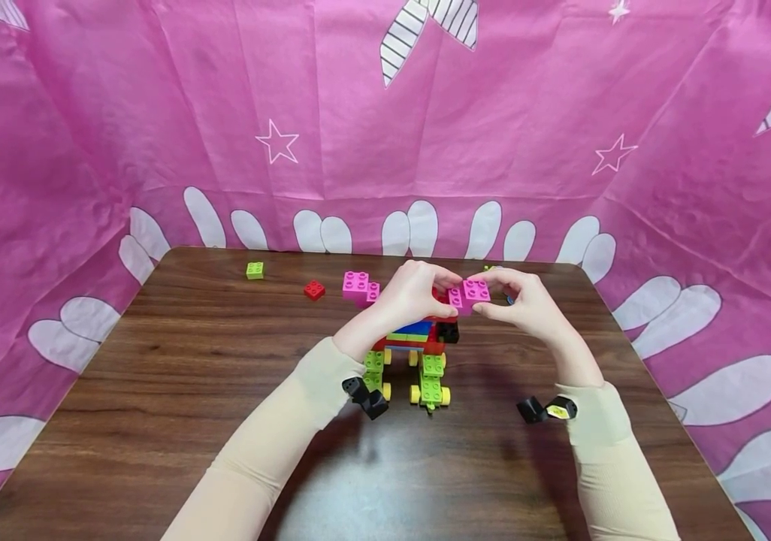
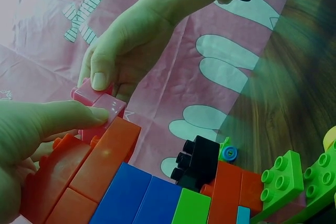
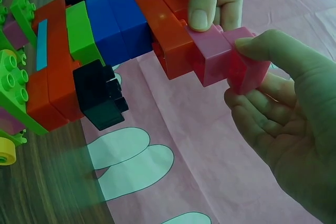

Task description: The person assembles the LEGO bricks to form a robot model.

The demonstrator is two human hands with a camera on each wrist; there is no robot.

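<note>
A toy brick figure [image 1: 414, 329] stands on green wheeled bases [image 1: 431, 389] with yellow wheels. Its red, blue and green layers show in both wrist views. From its upper right side stick out two stepped pink bricks. My left hand [image 1: 412, 297] lies over the top, its thumb on the inner pink brick [image 3: 210, 53] and its fingers behind, partly hidden. Between thumb and fingers, my right hand [image 1: 521, 304] pinches the outer pink brick [image 3: 252, 74]. On the figure's other side, another pair of pink bricks [image 1: 356, 282] juts out. A black brick [image 3: 98, 95] projects below.
A loose lime-green brick [image 1: 255, 270] and a red brick [image 1: 314, 290] lie at the back left of the wooden table [image 1: 210, 353]. Behind the right hand, a small green and blue piece [image 2: 229, 151] is partly hidden. Pink cloth [image 1: 331, 150] surrounds the table's back and sides.
</note>
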